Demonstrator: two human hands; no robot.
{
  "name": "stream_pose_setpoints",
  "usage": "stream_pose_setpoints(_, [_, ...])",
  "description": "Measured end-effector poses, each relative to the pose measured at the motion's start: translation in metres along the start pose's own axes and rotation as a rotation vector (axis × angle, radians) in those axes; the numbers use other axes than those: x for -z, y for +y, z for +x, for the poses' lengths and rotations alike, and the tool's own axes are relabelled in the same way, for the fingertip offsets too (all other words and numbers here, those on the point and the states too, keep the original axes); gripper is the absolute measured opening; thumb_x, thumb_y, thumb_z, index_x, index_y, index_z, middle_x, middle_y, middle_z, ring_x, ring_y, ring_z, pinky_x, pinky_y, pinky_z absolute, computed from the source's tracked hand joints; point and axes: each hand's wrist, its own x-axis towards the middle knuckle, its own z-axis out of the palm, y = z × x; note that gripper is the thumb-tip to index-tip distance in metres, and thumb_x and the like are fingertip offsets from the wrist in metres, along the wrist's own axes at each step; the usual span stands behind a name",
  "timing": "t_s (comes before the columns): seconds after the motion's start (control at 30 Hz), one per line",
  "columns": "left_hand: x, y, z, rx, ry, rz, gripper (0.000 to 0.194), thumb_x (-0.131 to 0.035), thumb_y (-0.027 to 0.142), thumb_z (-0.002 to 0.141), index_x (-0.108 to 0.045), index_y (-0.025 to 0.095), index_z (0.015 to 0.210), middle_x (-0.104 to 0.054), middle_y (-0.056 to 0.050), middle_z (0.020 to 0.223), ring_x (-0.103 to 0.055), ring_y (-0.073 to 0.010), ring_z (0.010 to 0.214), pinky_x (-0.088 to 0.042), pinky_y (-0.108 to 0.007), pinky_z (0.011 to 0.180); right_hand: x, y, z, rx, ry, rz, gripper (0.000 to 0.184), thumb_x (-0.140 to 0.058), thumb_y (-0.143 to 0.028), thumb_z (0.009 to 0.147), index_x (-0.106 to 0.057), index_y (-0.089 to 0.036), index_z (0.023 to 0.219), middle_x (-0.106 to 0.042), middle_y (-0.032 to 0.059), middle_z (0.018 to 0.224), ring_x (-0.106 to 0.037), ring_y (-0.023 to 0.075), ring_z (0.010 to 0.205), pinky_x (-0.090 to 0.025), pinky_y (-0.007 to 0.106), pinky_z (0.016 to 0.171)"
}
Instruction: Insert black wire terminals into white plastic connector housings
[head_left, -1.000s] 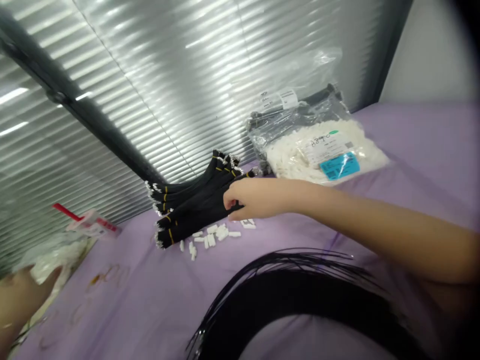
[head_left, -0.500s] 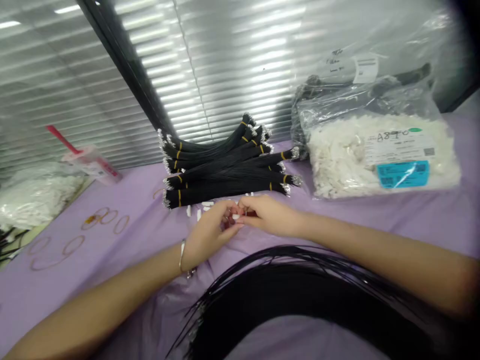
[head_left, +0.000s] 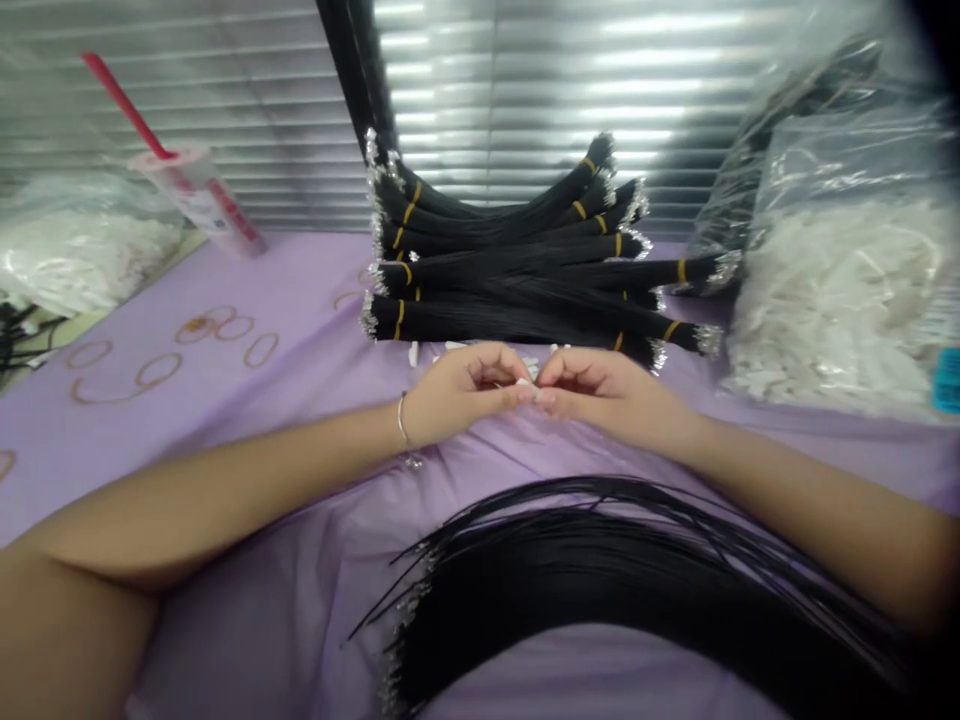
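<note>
My left hand point(head_left: 461, 390) and my right hand point(head_left: 600, 392) meet fingertip to fingertip over the purple cloth point(head_left: 300, 420). Both are pinched shut around a small white connector piece point(head_left: 525, 381) held between them. A silver bracelet point(head_left: 403, 432) circles my left wrist. Just beyond the hands lie a few loose white connectors point(head_left: 435, 349) and a stack of banded black wire bundles point(head_left: 517, 270) with silver terminal ends. A broad fan of loose black wires point(head_left: 600, 590) curves across the cloth below my forearms.
A clear bag of white connectors point(head_left: 832, 290) sits at the right. A cup with a red straw point(head_left: 199, 195) and another bag of white parts point(head_left: 75, 245) stand at the left. Several rubber bands point(head_left: 157, 345) lie on the cloth. Window blinds point(head_left: 525, 90) close the back.
My left hand came in from the far left to meet my right, which left the wire bundles. Both now pinch a white connector, and the view has moved closer to the bundles.
</note>
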Motion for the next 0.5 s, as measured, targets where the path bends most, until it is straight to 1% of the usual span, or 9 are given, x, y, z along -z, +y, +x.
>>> stream_pose_setpoints(0.1, [-0.0007, -0.0016, 0.001, -0.014, 0.022, -0.074, 0.021, -0.066, 0.022, 0.074, -0.048, 0.009, 0.074, -0.061, -0.002, 0.075, -0.061, -0.006, 0.061, -0.052, -0.017, 0.057, -0.0001, 0.0001, -0.0007, 0.004, 0.024, -0.073, 0.021, -0.062, -0.036, 0.079, -0.056, -0.016, 0.077, -0.056, 0.0, 0.069, -0.05, 0.01, 0.063, -0.041, 0.023, 0.059])
stream_pose_setpoints(0.2, [-0.0012, -0.0029, 0.0027, -0.004, 0.053, -0.143, 0.023, -0.062, 0.025, 0.078, -0.043, 0.012, 0.077, -0.059, 0.001, 0.067, -0.063, -0.0089, 0.062, -0.055, -0.02, 0.056, 0.0001, 0.001, -0.0005, 0.016, 0.028, -0.097, 0.022, -0.06, -0.037, 0.08, -0.056, -0.015, 0.076, -0.056, 0.0004, 0.07, -0.049, 0.0096, 0.063, -0.041, 0.023, 0.057])
stream_pose_setpoints(0.27, [-0.0013, -0.0035, 0.0035, -0.002, 0.084, -0.175, 0.022, -0.06, 0.023, 0.08, -0.041, 0.013, 0.079, -0.058, 0.002, 0.065, -0.064, -0.0097, 0.063, -0.056, -0.022, 0.057, 0.0002, 0.0013, -0.0002, 0.036, 0.011, -0.11, 0.021, -0.059, -0.035, 0.081, -0.055, -0.016, 0.076, -0.055, -0.0003, 0.07, -0.048, 0.009, 0.062, -0.04, 0.022, 0.056])
stream_pose_setpoints(0.37, [-0.0013, -0.0038, 0.0039, 0.001, 0.095, -0.147, 0.016, -0.054, 0.022, 0.084, -0.041, 0.014, 0.081, -0.057, 0.002, 0.064, -0.061, -0.0081, 0.058, -0.054, -0.02, 0.055, -0.0001, 0.0015, -0.0004, 0.049, -0.003, -0.159, 0.018, -0.059, -0.032, 0.081, -0.055, -0.016, 0.075, -0.054, -0.0011, 0.069, -0.047, 0.0087, 0.061, -0.039, 0.022, 0.055])
stream_pose_setpoints(0.5, [-0.0016, -0.0037, 0.0046, -0.007, 0.08, -0.032, 0.011, -0.048, 0.023, 0.087, -0.047, 0.012, 0.087, -0.052, 0.003, 0.059, -0.053, -0.0049, 0.048, -0.047, -0.016, 0.047, -0.0015, 0.0027, -0.0025, 0.029, -0.011, -0.264, 0.018, -0.059, -0.034, 0.081, -0.055, -0.017, 0.075, -0.053, -0.0007, 0.069, -0.047, 0.01, 0.061, -0.039, 0.023, 0.056])
